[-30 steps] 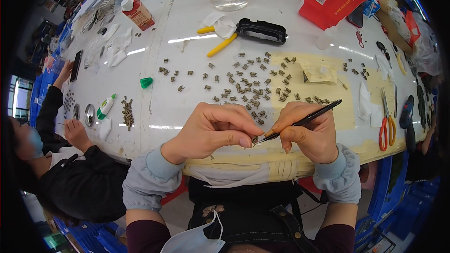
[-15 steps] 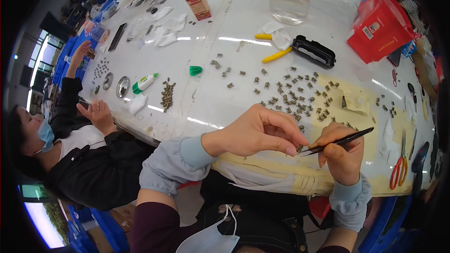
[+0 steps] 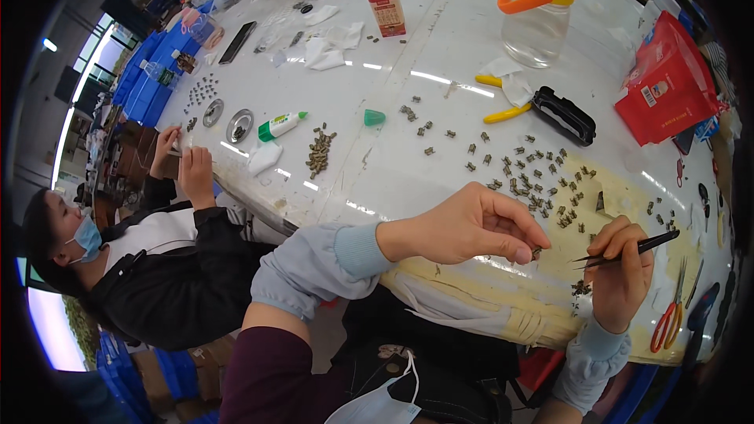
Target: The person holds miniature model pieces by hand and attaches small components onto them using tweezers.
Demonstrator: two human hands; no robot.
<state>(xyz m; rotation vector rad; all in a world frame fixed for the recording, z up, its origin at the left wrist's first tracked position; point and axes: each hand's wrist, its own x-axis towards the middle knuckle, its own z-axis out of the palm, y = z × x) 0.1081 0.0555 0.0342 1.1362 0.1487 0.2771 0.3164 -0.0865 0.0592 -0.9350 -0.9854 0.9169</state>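
My left hand [image 3: 479, 228] is pinched, thumb against fingertips, on a small metal part [image 3: 536, 254] above the table's near edge. To its right, my right hand [image 3: 623, 276] grips a pair of black tweezers [image 3: 657, 242], whose thin tips point left toward that part and stand apart from it. Just beyond both hands, several similar small metal parts [image 3: 539, 176] lie scattered over the white table and a yellowish taped patch. A small cluster of dark parts [image 3: 580, 288] lies beside my right wrist.
Red-and-orange scissors [image 3: 667, 323] lie at the right. Farther back are a black case [image 3: 564, 116], yellow-handled pliers [image 3: 506, 115], a water jug [image 3: 536, 31], a red bag [image 3: 666, 82] and a drink carton [image 3: 385, 8]. A glue bottle [image 3: 281, 126] and a heap of parts [image 3: 319, 151] sit left, near a seated co-worker [image 3: 173, 259].
The tweezers have drawn away to the right from the small metal part, which stays in my left fingers. The co-worker's hands have come down and closer together. The whole view has shifted.
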